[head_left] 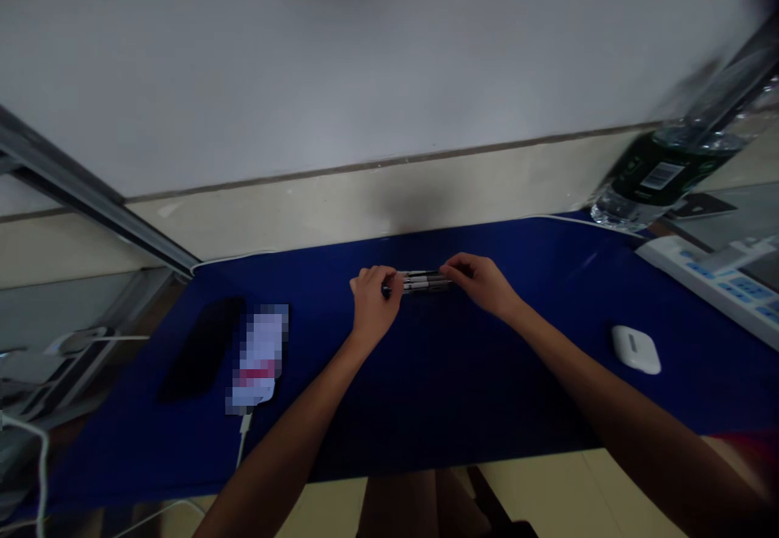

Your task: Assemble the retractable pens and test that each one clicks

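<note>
A small bundle of pens (423, 281), dark with white bands, lies crosswise over the far middle of a blue mat (438, 376). My left hand (374, 303) is closed round the bundle's left end. My right hand (480, 280) pinches its right end with curled fingers. Both forearms reach in from the bottom edge. The ends of the pens are hidden inside my fingers.
A dark phone (200, 347) and a lit phone on a white cable (260, 357) lie on the mat's left. A white earbud case (636, 349) sits at right, a power strip (724, 282) beyond it. A water bottle (675, 165) stands at the back right, by the wall.
</note>
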### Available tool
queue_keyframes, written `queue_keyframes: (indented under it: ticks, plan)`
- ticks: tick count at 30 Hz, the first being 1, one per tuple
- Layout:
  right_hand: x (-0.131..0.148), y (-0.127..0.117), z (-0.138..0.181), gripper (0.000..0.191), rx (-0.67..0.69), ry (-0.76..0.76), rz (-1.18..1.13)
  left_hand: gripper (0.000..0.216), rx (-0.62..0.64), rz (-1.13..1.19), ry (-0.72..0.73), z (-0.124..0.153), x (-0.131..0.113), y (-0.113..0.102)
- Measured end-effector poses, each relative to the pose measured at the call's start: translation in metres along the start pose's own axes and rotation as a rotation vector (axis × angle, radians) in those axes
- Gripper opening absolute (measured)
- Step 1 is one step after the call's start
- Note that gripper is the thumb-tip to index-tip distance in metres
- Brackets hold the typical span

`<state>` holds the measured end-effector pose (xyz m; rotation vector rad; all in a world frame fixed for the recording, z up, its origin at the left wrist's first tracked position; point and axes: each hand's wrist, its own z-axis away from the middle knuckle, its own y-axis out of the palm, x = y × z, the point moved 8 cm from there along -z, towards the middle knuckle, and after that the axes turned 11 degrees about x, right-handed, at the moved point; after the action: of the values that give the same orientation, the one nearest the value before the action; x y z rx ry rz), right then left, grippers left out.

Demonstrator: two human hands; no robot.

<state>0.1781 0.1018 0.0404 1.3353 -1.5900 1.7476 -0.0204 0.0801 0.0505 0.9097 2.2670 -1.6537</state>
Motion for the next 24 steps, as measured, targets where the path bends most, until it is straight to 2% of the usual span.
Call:
queue_keyframes:
  ticks: [5,16,24]
  plan:
    - [0.0029,0.0012,0.0017,0.045,0.028,0.010,0.060,0.014,0.016,-0.007,0.001,-0.0003,-0.0002,0.0005]
    - [-0.0022,0.0008,-0.0011,0.026,0.009,-0.033,-0.098,0.011,0.021,-0.012,-0.008,-0.0006,0.0009,0.0016]
    - [0.0036,0.0012,0.0022,0.044,0.033,0.013,0.018,0.014,0.016,-0.015,0.002,-0.0005,-0.0008,0.0006]
